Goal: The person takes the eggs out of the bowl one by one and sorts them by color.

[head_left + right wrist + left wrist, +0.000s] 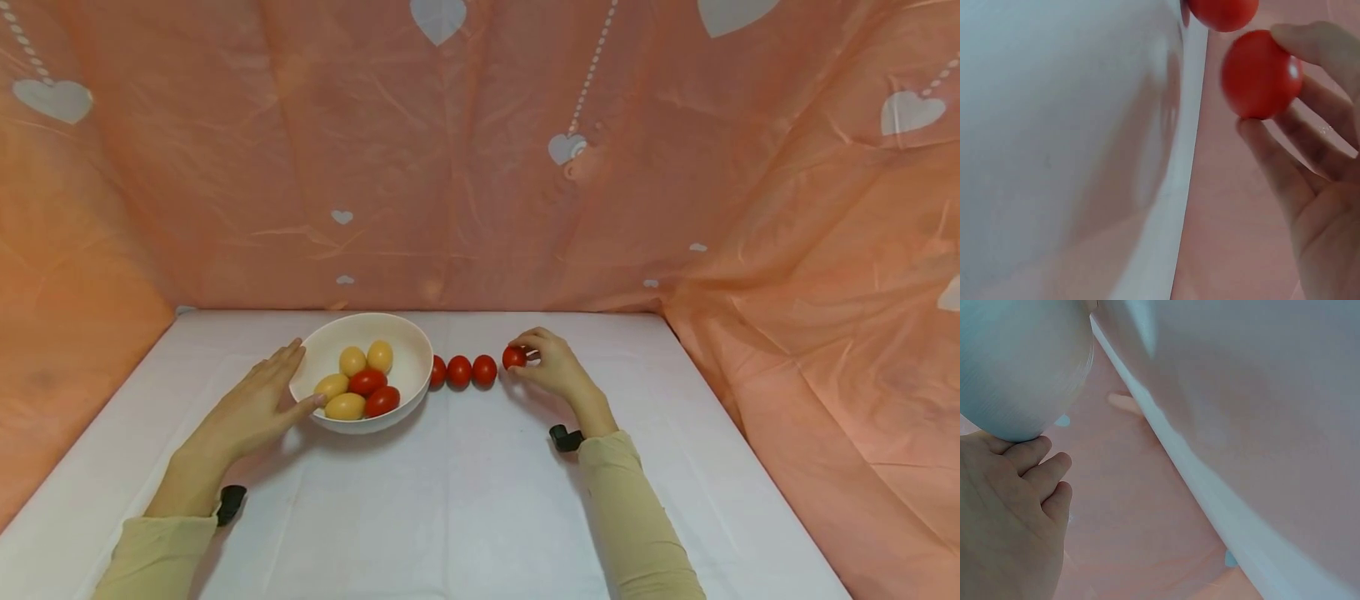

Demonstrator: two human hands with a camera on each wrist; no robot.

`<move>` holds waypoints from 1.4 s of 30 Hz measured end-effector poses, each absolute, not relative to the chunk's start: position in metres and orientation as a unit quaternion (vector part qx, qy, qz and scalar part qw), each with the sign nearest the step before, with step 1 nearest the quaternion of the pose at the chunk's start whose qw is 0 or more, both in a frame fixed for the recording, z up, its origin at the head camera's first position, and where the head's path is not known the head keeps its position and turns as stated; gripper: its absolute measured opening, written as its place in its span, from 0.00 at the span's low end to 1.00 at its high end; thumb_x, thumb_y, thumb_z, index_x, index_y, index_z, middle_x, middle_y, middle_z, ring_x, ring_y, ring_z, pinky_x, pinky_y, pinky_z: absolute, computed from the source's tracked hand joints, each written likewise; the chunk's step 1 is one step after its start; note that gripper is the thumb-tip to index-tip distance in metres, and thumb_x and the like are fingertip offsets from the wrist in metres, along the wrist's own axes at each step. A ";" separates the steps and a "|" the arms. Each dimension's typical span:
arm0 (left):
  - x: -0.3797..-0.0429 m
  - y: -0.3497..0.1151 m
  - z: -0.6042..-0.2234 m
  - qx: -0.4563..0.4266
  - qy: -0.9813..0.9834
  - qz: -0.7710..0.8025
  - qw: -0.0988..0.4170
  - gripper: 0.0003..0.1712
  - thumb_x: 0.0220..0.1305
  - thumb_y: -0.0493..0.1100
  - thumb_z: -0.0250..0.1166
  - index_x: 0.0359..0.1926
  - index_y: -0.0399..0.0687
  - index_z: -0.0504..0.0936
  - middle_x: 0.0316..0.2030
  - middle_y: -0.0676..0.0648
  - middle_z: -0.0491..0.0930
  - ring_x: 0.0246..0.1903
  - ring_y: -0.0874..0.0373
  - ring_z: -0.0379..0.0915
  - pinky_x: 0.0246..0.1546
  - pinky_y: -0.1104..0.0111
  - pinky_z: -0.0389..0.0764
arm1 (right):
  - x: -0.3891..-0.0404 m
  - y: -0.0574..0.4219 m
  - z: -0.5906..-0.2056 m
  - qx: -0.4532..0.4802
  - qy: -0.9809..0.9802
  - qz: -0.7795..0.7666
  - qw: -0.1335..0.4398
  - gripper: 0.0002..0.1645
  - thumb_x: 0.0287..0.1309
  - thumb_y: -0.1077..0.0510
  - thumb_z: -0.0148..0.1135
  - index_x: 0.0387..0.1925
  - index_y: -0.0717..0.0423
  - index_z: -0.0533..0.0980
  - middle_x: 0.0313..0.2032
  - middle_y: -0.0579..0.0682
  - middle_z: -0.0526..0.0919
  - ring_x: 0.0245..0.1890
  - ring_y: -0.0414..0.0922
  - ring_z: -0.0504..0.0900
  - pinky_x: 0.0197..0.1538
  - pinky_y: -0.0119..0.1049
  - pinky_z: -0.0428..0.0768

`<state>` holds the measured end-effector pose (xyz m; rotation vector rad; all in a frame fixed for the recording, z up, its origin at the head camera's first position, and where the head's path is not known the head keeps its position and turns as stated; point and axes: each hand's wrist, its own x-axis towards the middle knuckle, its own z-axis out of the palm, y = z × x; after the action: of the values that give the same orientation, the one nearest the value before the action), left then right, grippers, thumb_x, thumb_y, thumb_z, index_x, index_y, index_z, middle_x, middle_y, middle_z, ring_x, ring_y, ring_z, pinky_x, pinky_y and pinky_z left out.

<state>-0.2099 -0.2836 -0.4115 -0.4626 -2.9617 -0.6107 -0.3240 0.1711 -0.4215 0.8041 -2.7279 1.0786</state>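
Note:
A white bowl [411,350] stands left of centre, holding several yellow cherry tomatoes [352,361] and two red ones [382,401]. My left hand [251,412] rests against the bowl's left side with fairly straight fingers, its thumb at the near rim; the left wrist view shows fingertips [1060,462] at the bowl's outer wall [1022,369]. Between thumb and fingertips, my right hand [551,367] pinches a red cherry tomato [1261,75]. That tomato is at the right end of a row of red cherry tomatoes [459,372], a small gap from its neighbour [484,371].
The row runs rightward from the bowl, whose rim partly hides its leftmost tomato [438,372]. A white cloth [450,517] covers the table. Orange curtain [465,167] with pale hearts hangs behind and at both sides. Each wrist bears a small black device [566,438].

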 end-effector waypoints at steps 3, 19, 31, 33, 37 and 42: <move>-0.210 -0.284 -0.410 -0.152 -0.967 -0.202 0.040 0.57 0.72 0.67 0.61 0.79 0.28 0.51 0.81 0.30 0.46 0.78 0.30 0.44 0.77 0.38 0.49 | -0.325 0.171 -0.422 0.253 -0.900 0.354 0.016 0.24 0.55 0.64 0.77 0.55 0.65 0.82 0.53 0.60 0.81 0.52 0.57 0.85 0.57 0.47 0.86; -0.211 -0.285 -0.409 -0.153 -0.967 -0.199 0.045 0.57 0.72 0.67 0.61 0.79 0.28 0.51 0.80 0.30 0.47 0.78 0.30 0.44 0.77 0.37 0.50 | -0.323 0.168 -0.423 0.241 -0.909 0.340 -0.021 0.26 0.54 0.64 0.78 0.56 0.63 0.83 0.53 0.59 0.81 0.53 0.56 0.84 0.57 0.46 0.86; -0.210 -0.285 -0.410 -0.152 -0.967 -0.199 0.048 0.57 0.72 0.67 0.61 0.79 0.27 0.52 0.80 0.30 0.47 0.78 0.30 0.45 0.76 0.37 0.51 | -0.324 0.167 -0.421 0.254 -0.909 0.329 0.008 0.27 0.58 0.59 0.77 0.58 0.62 0.82 0.56 0.58 0.81 0.54 0.57 0.81 0.58 0.50 0.85; -0.210 -0.285 -0.410 -0.152 -0.967 -0.198 0.047 0.57 0.72 0.67 0.61 0.79 0.27 0.52 0.80 0.30 0.47 0.78 0.30 0.45 0.77 0.37 0.51 | -0.325 0.168 -0.421 0.267 -0.904 0.332 0.025 0.25 0.61 0.60 0.74 0.58 0.64 0.81 0.56 0.59 0.81 0.55 0.58 0.81 0.58 0.51 0.85; -0.210 -0.285 -0.410 -0.153 -0.967 -0.198 0.046 0.57 0.71 0.66 0.61 0.79 0.27 0.52 0.80 0.29 0.47 0.78 0.30 0.45 0.77 0.38 0.51 | -0.325 0.168 -0.420 0.273 -0.897 0.345 0.054 0.23 0.63 0.61 0.71 0.58 0.66 0.81 0.56 0.60 0.81 0.54 0.59 0.83 0.56 0.51 0.86; -0.212 -0.285 -0.411 -0.155 -0.966 -0.203 0.042 0.57 0.71 0.66 0.61 0.79 0.27 0.51 0.80 0.29 0.47 0.78 0.31 0.44 0.79 0.41 0.48 | -0.324 0.165 -0.417 0.269 -0.888 0.361 0.099 0.21 0.64 0.62 0.69 0.57 0.65 0.81 0.56 0.59 0.81 0.52 0.59 0.84 0.55 0.49 0.87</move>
<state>-0.2116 -0.2845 -0.4113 -0.4754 -2.9559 -0.6216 -0.3243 0.1645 -0.4172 0.7941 -2.6246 1.0672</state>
